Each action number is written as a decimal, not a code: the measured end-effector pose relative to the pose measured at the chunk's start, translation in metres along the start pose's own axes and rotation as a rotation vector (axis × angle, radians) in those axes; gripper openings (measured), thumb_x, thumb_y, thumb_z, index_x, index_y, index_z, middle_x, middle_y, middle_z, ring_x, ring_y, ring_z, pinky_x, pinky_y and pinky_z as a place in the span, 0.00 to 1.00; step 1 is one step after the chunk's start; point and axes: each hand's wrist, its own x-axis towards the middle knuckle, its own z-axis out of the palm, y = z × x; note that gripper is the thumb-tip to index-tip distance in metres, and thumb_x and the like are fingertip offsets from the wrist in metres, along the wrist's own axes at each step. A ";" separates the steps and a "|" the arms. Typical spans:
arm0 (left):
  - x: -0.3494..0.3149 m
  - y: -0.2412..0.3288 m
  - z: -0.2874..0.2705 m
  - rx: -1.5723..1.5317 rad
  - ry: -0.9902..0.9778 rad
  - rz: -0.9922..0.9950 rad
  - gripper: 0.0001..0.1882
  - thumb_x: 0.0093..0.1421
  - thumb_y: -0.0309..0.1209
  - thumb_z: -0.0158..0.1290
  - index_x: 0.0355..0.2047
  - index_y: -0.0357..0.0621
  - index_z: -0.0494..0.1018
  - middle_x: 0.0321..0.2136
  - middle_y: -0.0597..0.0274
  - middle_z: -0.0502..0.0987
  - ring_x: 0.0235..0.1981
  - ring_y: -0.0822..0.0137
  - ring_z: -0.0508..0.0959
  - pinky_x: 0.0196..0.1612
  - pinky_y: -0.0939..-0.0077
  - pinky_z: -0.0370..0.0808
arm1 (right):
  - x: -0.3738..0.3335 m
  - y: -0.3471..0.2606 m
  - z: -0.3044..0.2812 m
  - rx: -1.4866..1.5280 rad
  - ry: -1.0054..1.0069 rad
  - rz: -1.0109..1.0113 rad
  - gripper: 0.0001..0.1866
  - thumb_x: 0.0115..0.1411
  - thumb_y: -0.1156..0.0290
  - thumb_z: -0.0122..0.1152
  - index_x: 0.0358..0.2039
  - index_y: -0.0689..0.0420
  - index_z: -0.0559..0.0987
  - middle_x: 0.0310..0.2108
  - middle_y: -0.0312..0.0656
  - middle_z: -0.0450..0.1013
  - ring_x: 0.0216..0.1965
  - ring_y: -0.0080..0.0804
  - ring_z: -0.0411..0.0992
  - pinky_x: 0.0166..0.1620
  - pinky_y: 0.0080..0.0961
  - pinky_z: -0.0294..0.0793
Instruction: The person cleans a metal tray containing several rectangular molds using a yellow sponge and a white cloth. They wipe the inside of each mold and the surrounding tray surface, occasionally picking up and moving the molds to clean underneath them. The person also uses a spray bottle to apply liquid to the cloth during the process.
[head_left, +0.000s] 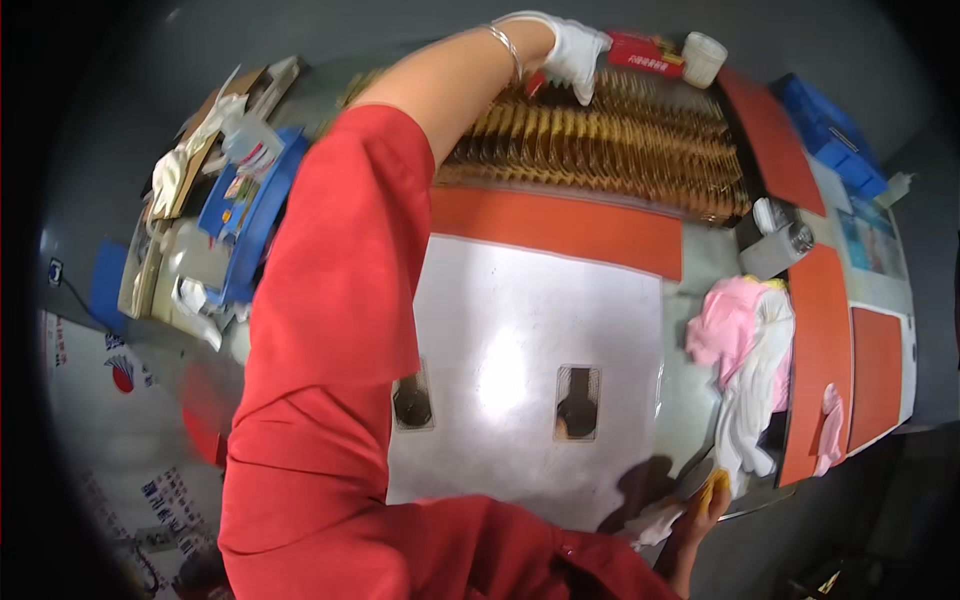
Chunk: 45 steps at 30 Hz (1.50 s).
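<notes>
- The left hand [578,58], in a white fabric glove, reaches to 12 o'clock with its fingers pointing down and close together; whether they pinch anything cannot be told.
- Below that hand, between 12 and 1 o'clock, rows of thin, glossy amber plates [600,140] stand closely packed along a long dark rack [746,165].
- The right hand [708,505] is between 4 and 5 o'clock, fingers curled and partly covered by yellow material; I cannot tell what it grips. A long, crumpled white cloth [745,425] lies just beside it.
- At 1 o'clock, next to the left hand, is a flat red cardboard box [640,54]; its contents are hidden. A round whitish plastic cup [704,60] stands at its right; what is inside is unclear.
- At 10 o'clock, a shallow blue plastic tray [257,252] holds small coloured packets [238,198]. A clear plastic bottle with a red-marked label [250,142] is at its far end; whether it stands inside cannot be told.
- At 2 o'clock sits a rectangular blue plastic bin [838,155], its contents too unclear to name.
- Toward 3 o'clock, a pale jar with a dark metallic cap [775,252] lies tilted, near a bunched pink cloth [725,320] on the bench [685,385].
</notes>
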 end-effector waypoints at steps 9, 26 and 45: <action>-0.308 0.019 0.005 -0.111 -0.213 -0.183 0.59 0.33 0.52 0.65 0.61 0.41 0.47 0.55 0.46 0.61 0.52 0.52 0.67 0.54 0.66 0.65 | 0.000 0.009 -0.008 0.213 -0.075 0.098 0.10 0.61 0.70 0.46 0.37 0.63 0.70 0.29 0.35 0.66 0.28 0.21 0.64 0.32 0.18 0.65; -0.470 0.044 0.132 -0.373 0.060 -0.416 0.42 0.36 0.41 0.63 0.51 0.43 0.59 0.47 0.48 0.61 0.44 0.50 0.69 0.47 0.65 0.68 | 0.023 0.038 -0.017 0.206 -0.092 -0.010 0.10 0.62 0.69 0.46 0.39 0.62 0.70 0.33 0.35 0.69 0.32 0.20 0.66 0.36 0.18 0.67; -0.157 -0.026 -0.041 -0.049 0.251 -0.151 0.47 0.40 0.52 0.60 0.56 0.37 0.57 0.52 0.45 0.63 0.51 0.52 0.67 0.53 0.68 0.65 | 0.004 0.014 -0.006 0.145 -0.137 -0.015 0.07 0.56 0.70 0.54 0.30 0.60 0.70 0.26 0.34 0.66 0.30 0.21 0.63 0.35 0.18 0.63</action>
